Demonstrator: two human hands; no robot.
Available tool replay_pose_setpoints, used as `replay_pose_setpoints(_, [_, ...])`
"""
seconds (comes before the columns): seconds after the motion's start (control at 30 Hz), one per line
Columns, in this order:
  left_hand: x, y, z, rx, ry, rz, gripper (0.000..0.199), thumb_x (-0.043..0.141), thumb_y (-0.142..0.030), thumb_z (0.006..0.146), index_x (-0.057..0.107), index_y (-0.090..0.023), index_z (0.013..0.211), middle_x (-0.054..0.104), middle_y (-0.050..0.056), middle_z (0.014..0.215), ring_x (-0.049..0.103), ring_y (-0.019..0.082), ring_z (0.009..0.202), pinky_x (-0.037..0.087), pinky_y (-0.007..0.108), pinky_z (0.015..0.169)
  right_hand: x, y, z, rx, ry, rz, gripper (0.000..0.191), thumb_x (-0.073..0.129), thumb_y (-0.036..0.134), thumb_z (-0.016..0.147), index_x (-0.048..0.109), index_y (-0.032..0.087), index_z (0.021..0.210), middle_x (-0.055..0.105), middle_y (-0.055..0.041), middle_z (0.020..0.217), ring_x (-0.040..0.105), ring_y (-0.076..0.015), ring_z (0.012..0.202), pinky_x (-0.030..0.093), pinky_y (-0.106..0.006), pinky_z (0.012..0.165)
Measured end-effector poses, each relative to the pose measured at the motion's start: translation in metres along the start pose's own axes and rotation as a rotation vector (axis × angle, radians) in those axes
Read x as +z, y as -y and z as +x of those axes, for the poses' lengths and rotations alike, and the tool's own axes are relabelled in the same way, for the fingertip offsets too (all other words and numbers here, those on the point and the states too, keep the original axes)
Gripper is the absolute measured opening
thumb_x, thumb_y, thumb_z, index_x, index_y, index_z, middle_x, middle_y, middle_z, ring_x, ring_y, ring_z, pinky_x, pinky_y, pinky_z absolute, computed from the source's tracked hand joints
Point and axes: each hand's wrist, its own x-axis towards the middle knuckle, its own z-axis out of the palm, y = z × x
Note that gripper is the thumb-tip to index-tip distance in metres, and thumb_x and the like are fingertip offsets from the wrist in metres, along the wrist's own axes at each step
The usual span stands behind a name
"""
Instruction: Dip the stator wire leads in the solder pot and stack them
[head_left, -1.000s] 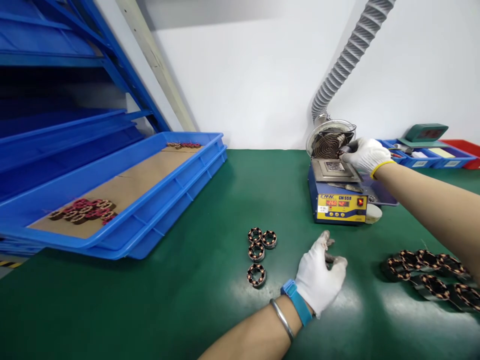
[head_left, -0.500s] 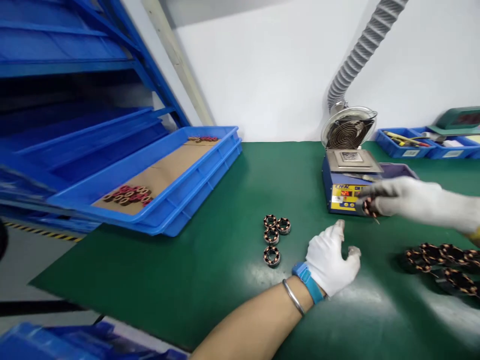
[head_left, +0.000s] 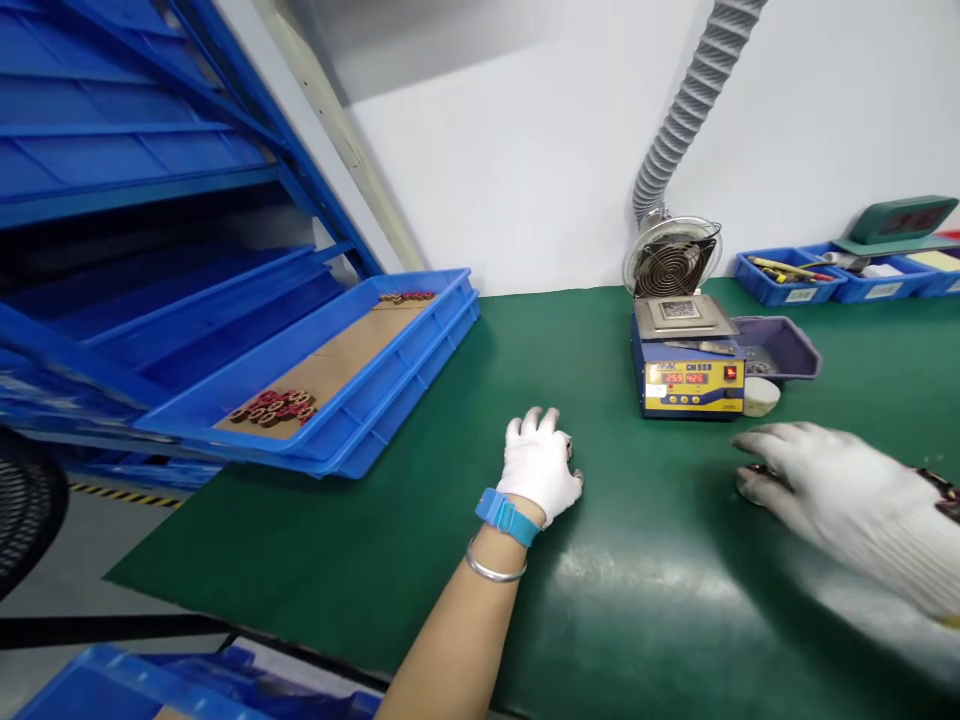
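My left hand, in a white glove, curls over the spot where several small ring-shaped motor stators lay. A sliver of one stator shows between its index finger and thumb; the palm hides the others. To the right, my gloved right hand is low over the green table with fingers and thumb drawn together. A dark piece of a motor stator peeks out between them, mostly hidden. Behind that wrist, part of another group of stators with copper windings is visible.
A blue solder pot unit with a lit display stands under a grey extraction hose. Beside it sit a purple tray and a round white pad. A blue crate holding coils is at left; tool bins stand back right.
My left hand has moved left onto the small stators, covering them. My right hand has come away from the solder pot, nearer to me, over the right-hand stators. The view has shifted slightly.
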Motion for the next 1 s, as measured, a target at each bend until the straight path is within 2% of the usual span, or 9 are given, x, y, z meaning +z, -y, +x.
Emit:
replay_pose_setpoints(0.1, [0.007, -0.015, -0.003, 0.142, 0.027, -0.009, 0.018, 0.069, -0.028, 0.072, 0.071, -0.019, 0.087, 0.054, 0.010, 0.141, 0.039, 0.035, 0.136, 0.026, 0.052, 0.114, 0.023, 0.045, -0.021, -0.104, 0.006, 0.175, 0.036, 0.049, 0.045, 0.090, 0.067, 0.026, 0.114, 0.066, -0.0088, 0.114, 0.065, -0.0233, 0.095, 0.056, -0.038, 0.080])
replay_pose_setpoints(0.17, [0.014, -0.033, -0.007, 0.231, 0.025, -0.024, 0.018, 0.065, -0.028, 0.078, 0.070, -0.019, 0.093, 0.063, 0.009, 0.125, 0.051, 0.030, 0.123, 0.031, 0.048, 0.112, 0.045, 0.064, -0.027, -0.149, 0.010, 0.231, 0.041, 0.056, 0.043, 0.087, 0.065, 0.020, 0.119, 0.064, -0.0105, 0.117, 0.063, -0.0249, 0.103, 0.055, -0.040, 0.089])
replay_pose_setpoints(0.27, [0.024, -0.058, -0.011, 0.257, 0.035, -0.024, 0.020, 0.058, -0.036, 0.087, 0.068, -0.020, 0.094, 0.065, 0.008, 0.101, 0.061, 0.027, 0.099, 0.046, 0.044, 0.094, 0.071, 0.068, -0.027, -0.130, 0.003, 0.282, 0.051, 0.063, 0.043, 0.083, 0.062, 0.014, 0.125, 0.062, -0.0125, 0.122, 0.059, -0.0276, 0.113, 0.050, -0.045, 0.100])
replay_pose_setpoints(0.33, [0.029, -0.070, -0.013, 0.230, 0.065, -0.040, 0.025, 0.057, -0.042, 0.089, 0.067, -0.020, 0.095, 0.064, 0.009, 0.097, 0.062, 0.029, 0.092, 0.050, 0.043, 0.083, 0.077, 0.060, -0.026, -0.062, 0.011, 0.334, 0.051, 0.061, 0.045, 0.086, 0.060, 0.016, 0.127, 0.061, -0.0117, 0.124, 0.059, -0.0258, 0.113, 0.051, -0.042, 0.098])
replay_pose_setpoints(0.4, [0.032, -0.078, -0.012, 0.162, 0.087, -0.104, 0.029, 0.058, -0.042, 0.087, 0.065, -0.018, 0.103, 0.065, 0.010, 0.100, 0.064, 0.030, 0.091, 0.051, 0.042, 0.082, 0.077, 0.053, -0.026, -0.002, 0.024, 0.386, 0.048, 0.056, 0.046, 0.089, 0.060, 0.019, 0.128, 0.061, -0.0098, 0.125, 0.060, -0.0236, 0.112, 0.052, -0.040, 0.097])
replay_pose_setpoints(0.53, [0.032, -0.081, -0.007, 0.068, 0.102, -0.232, 0.058, 0.065, -0.039, 0.078, 0.054, -0.017, 0.131, 0.068, 0.010, 0.109, 0.066, 0.030, 0.096, 0.051, 0.041, 0.085, 0.072, 0.050, -0.024, 0.108, 0.056, 0.460, 0.040, 0.051, 0.046, 0.093, 0.063, 0.023, 0.124, 0.064, -0.0063, 0.121, 0.063, -0.0221, 0.108, 0.054, -0.038, 0.092])
replay_pose_setpoints(0.67, [0.030, -0.079, -0.004, 0.116, 0.145, -0.210, 0.040, 0.062, -0.045, 0.079, 0.068, -0.024, 0.112, 0.068, 0.007, 0.101, 0.068, 0.028, 0.087, 0.052, 0.038, 0.078, 0.070, 0.053, -0.019, 0.140, 0.076, 0.514, 0.034, 0.047, 0.041, 0.095, 0.066, 0.024, 0.119, 0.066, -0.0047, 0.115, 0.065, -0.0202, 0.103, 0.054, -0.035, 0.087])
replay_pose_setpoints(0.8, [0.032, -0.080, -0.007, 0.166, 0.123, -0.208, 0.040, 0.060, -0.056, 0.080, 0.071, -0.025, 0.103, 0.068, 0.006, 0.093, 0.067, 0.026, 0.084, 0.051, 0.037, 0.076, 0.068, 0.052, -0.015, 0.157, 0.118, 0.522, 0.031, 0.043, 0.034, 0.096, 0.067, 0.025, 0.113, 0.068, -0.0022, 0.108, 0.066, -0.0164, 0.097, 0.053, -0.029, 0.083])
replay_pose_setpoints(1.0, [0.025, -0.073, -0.011, 0.264, 0.063, -0.168, 0.034, 0.067, -0.047, 0.074, 0.072, -0.024, 0.099, 0.066, 0.004, 0.091, 0.065, 0.025, 0.084, 0.049, 0.036, 0.078, 0.055, 0.044, -0.018, -0.013, 0.164, 0.160, 0.026, 0.047, 0.026, 0.090, 0.069, 0.019, 0.100, 0.067, -0.0082, 0.097, 0.063, -0.0175, 0.084, 0.047, -0.027, 0.074])
